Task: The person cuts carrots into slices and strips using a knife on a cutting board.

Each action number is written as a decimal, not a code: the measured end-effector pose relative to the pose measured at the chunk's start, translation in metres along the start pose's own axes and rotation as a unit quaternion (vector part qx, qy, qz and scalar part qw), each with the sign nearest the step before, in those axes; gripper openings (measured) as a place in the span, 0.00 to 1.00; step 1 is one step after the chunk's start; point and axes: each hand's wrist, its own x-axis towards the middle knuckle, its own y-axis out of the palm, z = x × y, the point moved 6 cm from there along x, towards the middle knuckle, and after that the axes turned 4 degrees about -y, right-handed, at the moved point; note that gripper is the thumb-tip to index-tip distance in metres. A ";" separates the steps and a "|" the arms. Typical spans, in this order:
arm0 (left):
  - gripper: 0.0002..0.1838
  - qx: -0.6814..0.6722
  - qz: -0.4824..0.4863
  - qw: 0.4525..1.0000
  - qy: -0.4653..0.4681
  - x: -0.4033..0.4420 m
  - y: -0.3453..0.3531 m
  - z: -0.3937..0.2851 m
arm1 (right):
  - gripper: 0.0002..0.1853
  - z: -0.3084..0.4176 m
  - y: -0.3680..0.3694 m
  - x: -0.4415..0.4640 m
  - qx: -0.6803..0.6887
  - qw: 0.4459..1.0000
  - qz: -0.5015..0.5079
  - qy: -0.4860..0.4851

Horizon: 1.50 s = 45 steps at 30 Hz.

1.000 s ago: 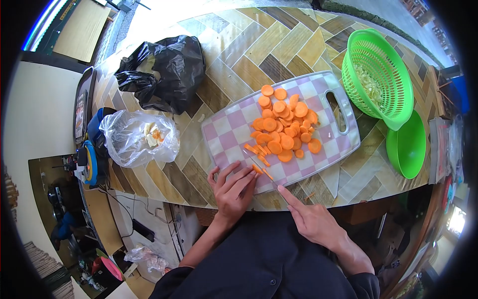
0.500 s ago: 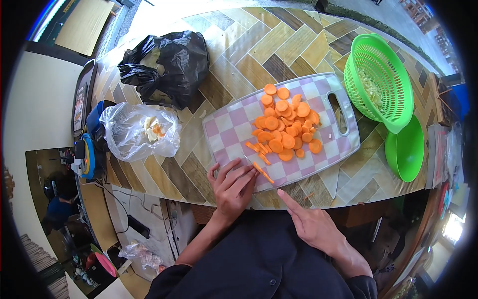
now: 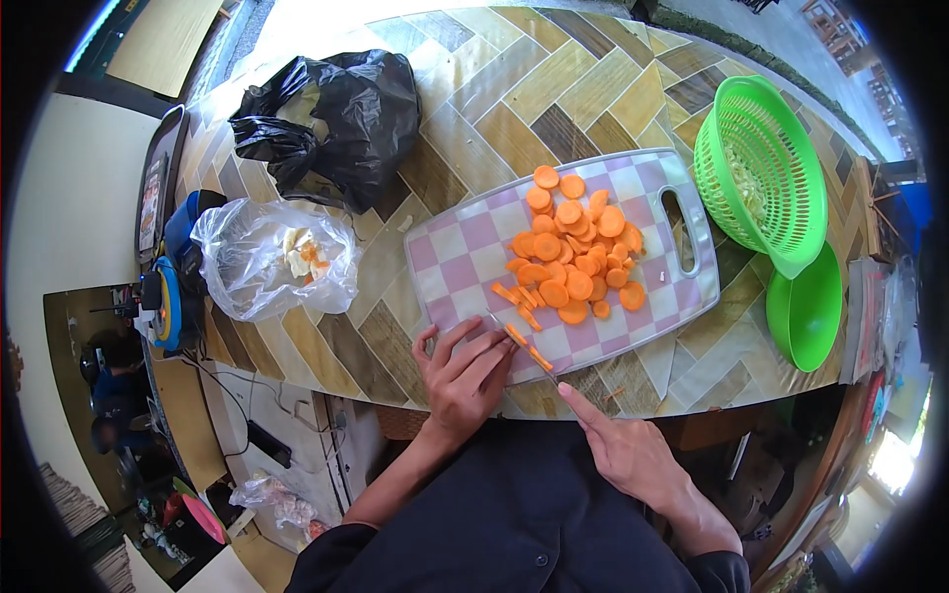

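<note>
1. The person's right hand is closed round the knife, forefinger stretched along toward the blade; the handle is hidden from me in the palm.
2. The left hand has its fingers bent and bunched close together, tips down by the blade at a carrot strip. I can't tell whether thumb and fingers pinch it or just press on it.
3. That strip lies on the near edge of the checked board, with another strip, in line with it, also along the blade.
4. A few cut sticks sit a little farther in, beside the heap of carrot rounds in the middle of the board.
5. Over on the person's right, by the board's handle end, stands a green colander with pale shreds inside; a green bowl is just nearer the person.
6. On the left of the table are a black bag and, nearer, a clear bag holding white and orange bits.
</note>
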 end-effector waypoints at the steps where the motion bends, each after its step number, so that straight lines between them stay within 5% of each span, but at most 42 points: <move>1: 0.13 -0.002 0.002 1.000 -0.001 0.000 0.000 0.000 | 0.37 0.001 0.000 0.000 0.005 1.000 0.000 -0.002; 17: 0.12 0.000 0.001 1.000 -0.012 0.002 -0.001 0.000 | 0.38 0.006 0.002 0.048 0.015 0.999 0.001 -0.050; 35: 0.13 -0.021 -0.005 0.999 -0.035 0.003 0.001 0.005 | 0.35 -0.016 -0.012 -0.018 0.052 0.996 -0.054 -0.039; 45: 0.24 -0.042 0.145 0.988 0.014 0.039 -0.011 -0.002 | 0.33 -0.025 -0.023 -0.022 0.095 0.988 -0.123 -0.001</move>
